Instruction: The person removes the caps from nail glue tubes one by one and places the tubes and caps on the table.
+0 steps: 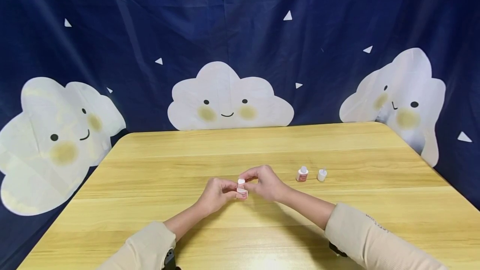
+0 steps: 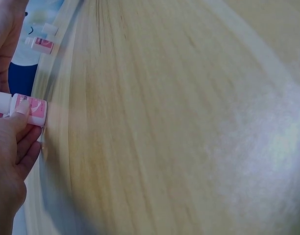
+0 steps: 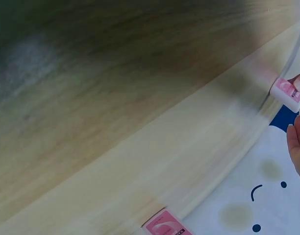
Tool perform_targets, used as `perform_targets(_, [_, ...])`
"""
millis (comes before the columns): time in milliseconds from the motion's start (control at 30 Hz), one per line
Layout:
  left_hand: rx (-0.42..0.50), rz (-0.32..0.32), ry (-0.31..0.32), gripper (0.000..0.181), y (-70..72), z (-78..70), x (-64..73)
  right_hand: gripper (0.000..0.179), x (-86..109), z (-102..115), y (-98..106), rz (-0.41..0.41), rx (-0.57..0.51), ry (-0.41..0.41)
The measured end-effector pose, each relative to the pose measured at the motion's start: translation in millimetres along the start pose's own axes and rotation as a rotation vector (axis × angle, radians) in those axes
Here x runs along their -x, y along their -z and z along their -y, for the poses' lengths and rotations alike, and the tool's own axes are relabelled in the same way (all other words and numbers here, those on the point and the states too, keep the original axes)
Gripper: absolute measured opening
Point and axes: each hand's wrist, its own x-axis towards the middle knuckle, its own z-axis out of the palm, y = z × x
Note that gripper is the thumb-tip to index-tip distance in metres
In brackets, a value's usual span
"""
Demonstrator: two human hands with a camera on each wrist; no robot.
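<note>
A small white bottle with a pink label (image 1: pixel 242 193) is held between the thumb and fingers of my left hand (image 1: pixel 216 197). In the left wrist view the thumb lies across the label of this bottle (image 2: pixel 32 110). My right hand (image 1: pixel 265 183) pinches the white cap (image 1: pixel 241 181) at the bottle's top. Cap (image 2: pixel 1 102) and bottle are lined up end to end in the left wrist view. In the right wrist view the right hand (image 3: pixel 299 147) shows only partly, at the frame's edge beside the bottle (image 3: pixel 287 94).
To the right of the hands, a second pink-labelled bottle (image 1: pixel 302 174) stands uncapped, its nozzle showing. Next to it on the wooden table (image 1: pixel 187 157) sits a white cap (image 1: pixel 321 175) with a thin stem pointing up. A dark blue curtain with clouds (image 1: pixel 230 95) hangs behind the table.
</note>
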Motion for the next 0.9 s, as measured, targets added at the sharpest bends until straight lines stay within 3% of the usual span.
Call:
perform_targets(233, [0.002,0.001,-0.012,0.015,-0.1,1.0,0.2,0.013,-0.5,-1.2,0.2,0.033,-0.024,0.006])
perform_targets(667, [0.012,-0.016,0.039,0.018,-1.4,-1.1,1.9,0.011,-1.3,0.5,-6.8,-0.081,-0.108,-0.080])
perform_targets(900, [0.038,-0.015,0.055,0.021,-1.4,-0.2,1.7,0.010,-0.7,-2.1,-7.8,-0.125,-0.087,-0.068])
